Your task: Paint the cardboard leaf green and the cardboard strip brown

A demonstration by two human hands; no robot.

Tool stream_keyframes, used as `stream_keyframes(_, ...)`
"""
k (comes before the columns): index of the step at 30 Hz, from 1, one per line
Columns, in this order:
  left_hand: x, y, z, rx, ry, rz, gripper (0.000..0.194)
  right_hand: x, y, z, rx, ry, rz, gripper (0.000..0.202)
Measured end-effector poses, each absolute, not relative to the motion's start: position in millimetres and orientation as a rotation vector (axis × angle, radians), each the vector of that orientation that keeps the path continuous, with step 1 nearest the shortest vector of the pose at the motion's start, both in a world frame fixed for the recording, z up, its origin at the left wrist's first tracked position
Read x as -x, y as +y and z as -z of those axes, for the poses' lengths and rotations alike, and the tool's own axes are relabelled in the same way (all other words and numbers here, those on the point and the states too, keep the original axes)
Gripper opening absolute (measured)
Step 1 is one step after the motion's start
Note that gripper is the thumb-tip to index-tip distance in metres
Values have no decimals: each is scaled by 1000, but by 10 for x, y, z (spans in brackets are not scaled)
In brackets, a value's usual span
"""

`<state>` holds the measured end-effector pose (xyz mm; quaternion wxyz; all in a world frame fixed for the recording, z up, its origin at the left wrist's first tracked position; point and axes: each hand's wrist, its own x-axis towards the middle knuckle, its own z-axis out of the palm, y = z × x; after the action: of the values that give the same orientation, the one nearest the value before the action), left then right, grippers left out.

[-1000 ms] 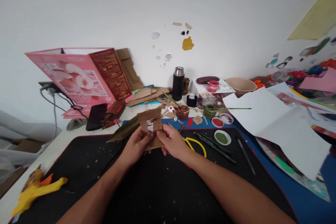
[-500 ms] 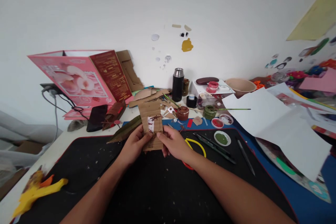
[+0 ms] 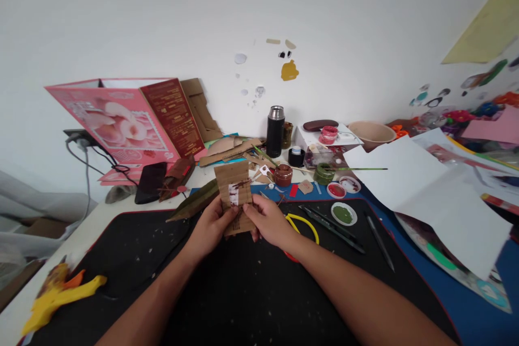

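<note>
Between my two hands I hold a piece of brown cardboard [image 3: 232,175], raised above the black mat [image 3: 259,292]. It carries a white label patch with dark reddish-brown smears and some print near its lower edge. My left hand [image 3: 211,225] grips its left side, thumb on the front face. On the opposite edge my right hand [image 3: 268,220] pinches it the same way, fingers behind. Yellow-handled scissors [image 3: 303,221], partly covered by my right forearm, lie on the mat. A long dark green leaf [image 3: 194,203] rests behind my left hand.
A yellow glue gun [image 3: 60,294] lies at the left. Behind stand a pink box [image 3: 121,124], a black flask [image 3: 275,132], a brown paint jar [image 3: 283,174] and a green one [image 3: 324,174]. Pens [image 3: 332,227] and a lid of green paint [image 3: 344,214] sit right, beside white paper [image 3: 430,189].
The cardboard has tilted slightly and sunk a little, with my left hand shifting slightly right. My grip on both sides stays the same.
</note>
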<state>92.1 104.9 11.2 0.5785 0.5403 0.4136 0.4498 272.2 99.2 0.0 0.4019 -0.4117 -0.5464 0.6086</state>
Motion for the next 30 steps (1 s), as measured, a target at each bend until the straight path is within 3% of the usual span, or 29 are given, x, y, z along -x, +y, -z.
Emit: stream_keyframes(30,-980,1022,-84,-1216,1051,-1065,50,-2655,1033,-19,1061,-1319,-1538,10)
